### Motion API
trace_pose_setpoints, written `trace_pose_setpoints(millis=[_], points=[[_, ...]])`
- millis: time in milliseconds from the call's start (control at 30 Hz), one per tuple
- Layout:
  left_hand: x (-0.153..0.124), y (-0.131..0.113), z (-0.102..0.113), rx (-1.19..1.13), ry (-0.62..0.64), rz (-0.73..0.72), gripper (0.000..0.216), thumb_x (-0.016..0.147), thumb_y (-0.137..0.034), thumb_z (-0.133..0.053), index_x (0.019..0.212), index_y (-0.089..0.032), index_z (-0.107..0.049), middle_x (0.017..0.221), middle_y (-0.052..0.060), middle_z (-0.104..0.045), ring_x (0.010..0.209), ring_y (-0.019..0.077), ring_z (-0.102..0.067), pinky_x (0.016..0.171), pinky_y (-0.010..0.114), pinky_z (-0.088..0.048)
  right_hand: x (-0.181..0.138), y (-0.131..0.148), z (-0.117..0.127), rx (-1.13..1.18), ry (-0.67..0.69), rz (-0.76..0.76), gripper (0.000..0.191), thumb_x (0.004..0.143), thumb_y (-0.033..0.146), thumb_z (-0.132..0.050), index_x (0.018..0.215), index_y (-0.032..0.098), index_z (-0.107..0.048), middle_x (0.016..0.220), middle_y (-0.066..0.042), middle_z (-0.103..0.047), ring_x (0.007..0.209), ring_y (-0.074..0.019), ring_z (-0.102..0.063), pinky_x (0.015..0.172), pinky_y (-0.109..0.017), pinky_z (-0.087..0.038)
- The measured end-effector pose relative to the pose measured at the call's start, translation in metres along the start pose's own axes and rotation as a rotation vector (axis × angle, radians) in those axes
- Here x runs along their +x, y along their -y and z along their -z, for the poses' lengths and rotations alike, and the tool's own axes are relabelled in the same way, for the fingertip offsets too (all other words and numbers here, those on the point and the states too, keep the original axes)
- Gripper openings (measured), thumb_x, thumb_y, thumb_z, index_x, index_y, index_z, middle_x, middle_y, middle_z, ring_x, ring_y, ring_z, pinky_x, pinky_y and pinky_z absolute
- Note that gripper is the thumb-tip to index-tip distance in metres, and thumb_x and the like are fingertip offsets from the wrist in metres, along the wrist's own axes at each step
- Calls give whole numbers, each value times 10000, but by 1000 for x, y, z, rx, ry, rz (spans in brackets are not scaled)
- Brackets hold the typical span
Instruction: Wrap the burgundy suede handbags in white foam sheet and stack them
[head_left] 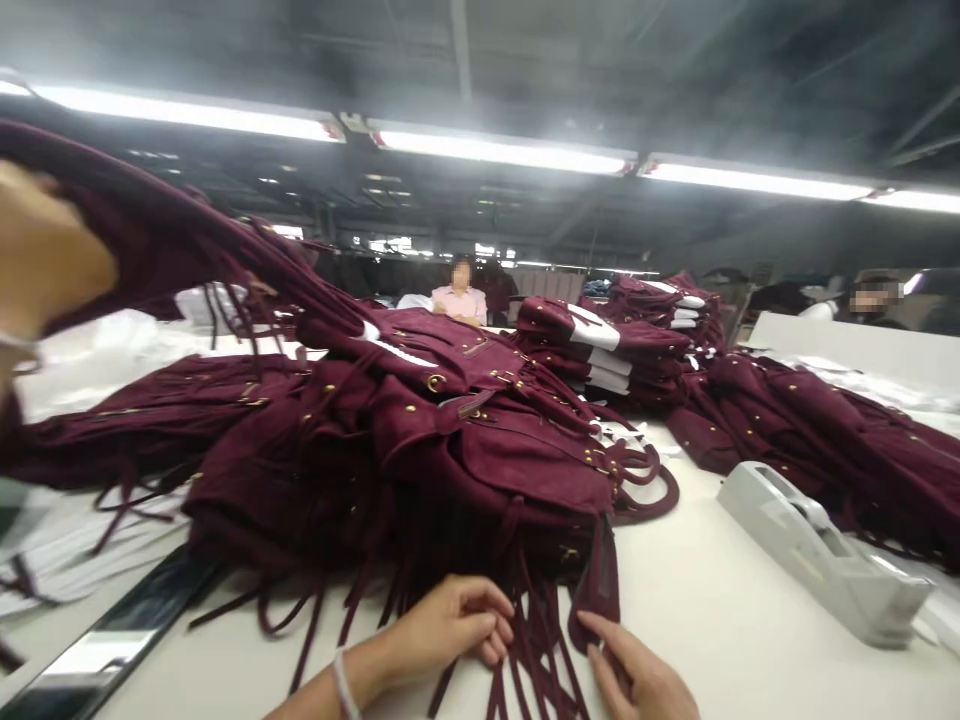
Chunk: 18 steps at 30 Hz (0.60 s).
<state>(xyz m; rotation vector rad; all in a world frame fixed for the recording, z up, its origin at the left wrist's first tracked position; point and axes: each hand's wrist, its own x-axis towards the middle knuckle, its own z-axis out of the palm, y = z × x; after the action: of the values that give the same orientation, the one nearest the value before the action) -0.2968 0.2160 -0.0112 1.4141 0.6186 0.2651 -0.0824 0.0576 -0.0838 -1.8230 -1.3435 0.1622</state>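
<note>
A burgundy fabric bag (517, 450) with gold-coloured fittings and a zip lies on more burgundy pieces before me. My left hand (457, 625), with a pale band at the wrist, has its fingers curled in front of the bag beside the thin hanging straps (536, 650); what is inside the fingers is hidden. My right hand (637, 672) has its fingers apart, the index fingertip touching the lower end of a wide burgundy tab (600, 590). At the left edge, another hand (45, 250), blurred, holds up a stretch of burgundy fabric (187, 225).
A grey tape dispenser (825, 560) stands on the pale table (675, 600) at right. Folded burgundy stacks (607, 345) with white paper bands are behind, with more burgundy pieces (817, 430) at right. A dark, shiny strip (112, 640) lies front left. A person (459, 300) sits farther back.
</note>
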Motion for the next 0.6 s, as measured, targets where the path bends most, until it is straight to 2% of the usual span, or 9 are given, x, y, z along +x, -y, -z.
trace_pose_setpoints(millis=[67, 133, 200, 267, 367, 433, 467, 533, 600], points=[[-6, -2, -5, 16, -37, -26, 267, 704, -303, -673, 892, -117, -640, 802, 72, -694, 642, 140, -647, 676, 290, -510, 6, 2, 7, 20, 75, 6, 354, 861, 422, -509, 1119, 296, -715, 1042, -18, -729, 846, -204, -708, 739, -239, -572], [-19, -7, -10, 98, -137, -86, 218, 728, -274, -631, 877, -116, -649, 801, 76, -696, 667, 150, -652, 674, 286, -512, 9, 5, 13, 54, 95, -12, 362, 848, 424, -510, 1099, 280, -728, 1030, -23, -734, 874, -214, -704, 770, -250, -564], [-40, -17, -15, 237, -280, -220, 185, 787, -259, -574, 880, -130, -667, 817, 72, -700, 729, 165, -658, 698, 285, -518, 11, 10, 15, 97, 78, -36, 366, 832, 430, -512, 1066, 267, -741, 990, -28, -742, 859, -223, -702, 774, -267, -558], [-67, -34, -18, 393, -428, -425, 195, 850, -268, -537, 929, -158, -677, 871, 60, -700, 808, 176, -660, 750, 285, -525, 11, 16, 15, 122, 52, -56, 359, 821, 429, -506, 1022, 262, -753, 960, -30, -746, 864, -232, -699, 798, -286, -546], [-98, -75, -10, 652, -695, -768, 175, 889, -289, -544, 983, -195, -658, 963, 55, -671, 899, 187, -646, 846, 307, -524, 13, 24, 14, 113, 33, -83, 348, 813, 409, -487, 978, 263, -758, 925, -20, -748, 869, -233, -696, 835, -309, -525], [-103, -110, 6, 837, -846, -967, 154, 898, -260, -536, 985, -202, -649, 1028, 69, -640, 997, 205, -614, 947, 350, -490, 15, 28, 13, 109, 32, -88, 346, 815, 398, -474, 964, 263, -756, 911, -9, -747, 864, -229, -696, 851, -321, -515], [-100, -129, 16, 913, -881, -1033, 155, 903, -237, -519, 984, -204, -647, 1055, 76, -627, 1042, 212, -594, 991, 375, -466, 17, 30, 13, 114, 34, -83, 346, 815, 396, -471, 958, 261, -756, 909, -5, -746, 866, -228, -695, 859, -325, -511], [-88, -167, 37, 982, -869, -1068, 172, 893, -181, -500, 975, -203, -650, 1106, 82, -613, 1110, 222, -561, 1050, 409, -425, 18, 34, 14, 135, 28, -66, 342, 806, 397, -474, 934, 256, -758, 900, -2, -746, 870, -228, -695, 858, -325, -512], [-71, -199, 58, 915, -866, -988, 175, 830, -117, -547, 941, -196, -657, 1152, 80, -609, 1173, 232, -529, 1095, 416, -385, 18, 38, 16, 171, 10, -48, 336, 783, 402, -489, 899, 248, -763, 854, -2, -745, 816, -225, -699, 803, -311, -532]])
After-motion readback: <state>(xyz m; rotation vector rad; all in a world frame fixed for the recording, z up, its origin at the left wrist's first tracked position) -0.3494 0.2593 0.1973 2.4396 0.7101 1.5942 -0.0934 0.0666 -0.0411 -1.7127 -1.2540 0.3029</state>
